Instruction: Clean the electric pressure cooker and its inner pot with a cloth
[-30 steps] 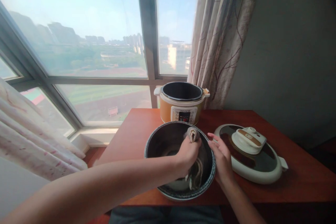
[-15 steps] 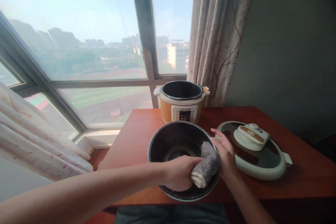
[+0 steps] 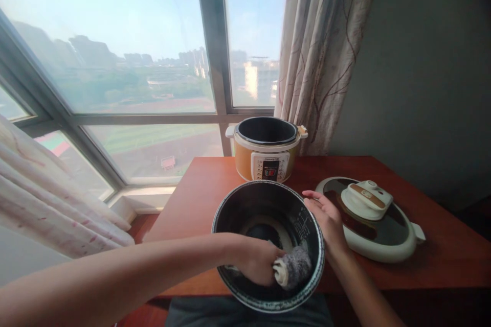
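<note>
At the desk's near edge, the person's left hand [image 3: 255, 265] reaches across from the left, forearm nearly level, and goes down inside a dark inner pot [image 3: 245, 202]. Its fingers are curled tight around a rolled grey-and-cream cloth [image 3: 293, 270], which is pressed against the pot's inside wall at the near right. The pot's near rim juts past the desk's front edge, above a patch of grey fabric [image 3: 215, 317]. The pot's mouth is tipped toward the camera, so that its pale bottom shows.

On the pot's right side, the right hand [image 3: 327, 220] lies flat against the outer wall and rim. Its fingers are straight and held together, pointing away from the person, and it grips nothing. The wrist comes up from the lower right.

Just beside that hand, apart from the pot, a white-rimmed cooker lid [image 3: 387, 251] rests on the red-brown desk [image 3: 195, 194], knob side up. Farther back, behind the pot, stands the orange cooker body [image 3: 266, 161], open and dark inside, its control panel facing the person. Beyond it a patterned curtain [image 3: 322, 51] hangs by the grey wall [image 3: 429, 71], and a wide window [image 3: 115, 61] looks onto hazy buildings. A second curtain [image 3: 49, 199] drapes at far left.
</note>
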The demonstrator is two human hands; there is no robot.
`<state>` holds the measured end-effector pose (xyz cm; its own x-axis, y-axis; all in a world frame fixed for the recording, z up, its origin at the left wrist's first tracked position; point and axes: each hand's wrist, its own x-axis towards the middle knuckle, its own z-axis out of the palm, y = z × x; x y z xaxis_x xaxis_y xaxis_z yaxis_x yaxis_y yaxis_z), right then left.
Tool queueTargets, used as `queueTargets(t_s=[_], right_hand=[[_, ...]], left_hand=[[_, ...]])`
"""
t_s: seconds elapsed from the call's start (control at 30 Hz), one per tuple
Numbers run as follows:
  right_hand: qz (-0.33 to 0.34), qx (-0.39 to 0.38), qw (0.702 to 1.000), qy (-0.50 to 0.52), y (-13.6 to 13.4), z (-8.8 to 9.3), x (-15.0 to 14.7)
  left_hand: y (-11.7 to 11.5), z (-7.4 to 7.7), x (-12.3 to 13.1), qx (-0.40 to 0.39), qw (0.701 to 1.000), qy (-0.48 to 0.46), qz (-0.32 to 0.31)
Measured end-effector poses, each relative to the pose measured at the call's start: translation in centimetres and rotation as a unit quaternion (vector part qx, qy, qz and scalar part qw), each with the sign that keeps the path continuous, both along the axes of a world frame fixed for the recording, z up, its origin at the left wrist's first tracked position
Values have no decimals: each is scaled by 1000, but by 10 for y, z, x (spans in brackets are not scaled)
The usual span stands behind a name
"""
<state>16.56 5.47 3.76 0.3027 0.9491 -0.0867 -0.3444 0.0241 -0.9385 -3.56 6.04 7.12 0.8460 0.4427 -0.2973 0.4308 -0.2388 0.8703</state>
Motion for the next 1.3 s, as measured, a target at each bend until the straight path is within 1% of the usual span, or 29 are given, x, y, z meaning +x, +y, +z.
queueTargets(t_s=[0.07,0.13,0.2,0.27,0.33,0.4,0.47,0.5,0.57,0.7,0.8,0.87,0.93,1.0,1.03,1.1,1.17,1.23,1.3], right_hand=[[1,3,1000,-14,1,-1,1],[-5,4,1000,-27,3,-3,1],[-15,4,999,-32,3,-5,2],[-21,5,999,-33,4,-7,2],[-22,9,999,-33,4,-9,1],[-22,20,999,-37,5,-11,-1],[-28,36,998,-51,7,-14,-5],[-34,44,997,-62,8,-16,-7],[-45,56,994,-87,11,-18,-12],[-53,60,992,-98,13,-21,-17],[-59,57,992,-98,13,-21,-17],[-59,57,992,-92,15,-20,-15],[-53,52,995,-66,19,-18,-11],[-38,41,998,-34,24,-15,-6],[-25,36,999,-22,27,-13,-2],[19,29,999,-15,34,-10,6],[72,29,997,-30,42,-8,12],[116,33,991,-55,52,-6,16],[145,33,986,-75,61,-3,17]], left_hand=[[-8,-5,11,-41,998,4,38],[-14,-7,25,-88,989,-3,116],[-17,-6,40,-129,968,-23,214],[-15,-3,54,-160,936,-67,307],[-8,1,65,-170,901,-119,381],[2,4,72,-157,874,-152,435],[12,4,75,-136,861,-160,463],[16,3,76,-126,862,-157,465],[20,1,74,-103,877,-147,446],[16,-3,66,-42,925,-98,364],[10,-2,55,6,954,-49,297],[8,2,43,16,968,-31,250],[11,7,28,8,984,-19,180],[20,11,10,-7,997,-9,78],[27,13,1,-18,1000,-4,20],[42,17,-17,-40,996,20,-82],[58,21,-31,-50,986,56,-146],[70,24,-38,-38,980,91,-174],[74,26,-39,-26,979,114,-169]])
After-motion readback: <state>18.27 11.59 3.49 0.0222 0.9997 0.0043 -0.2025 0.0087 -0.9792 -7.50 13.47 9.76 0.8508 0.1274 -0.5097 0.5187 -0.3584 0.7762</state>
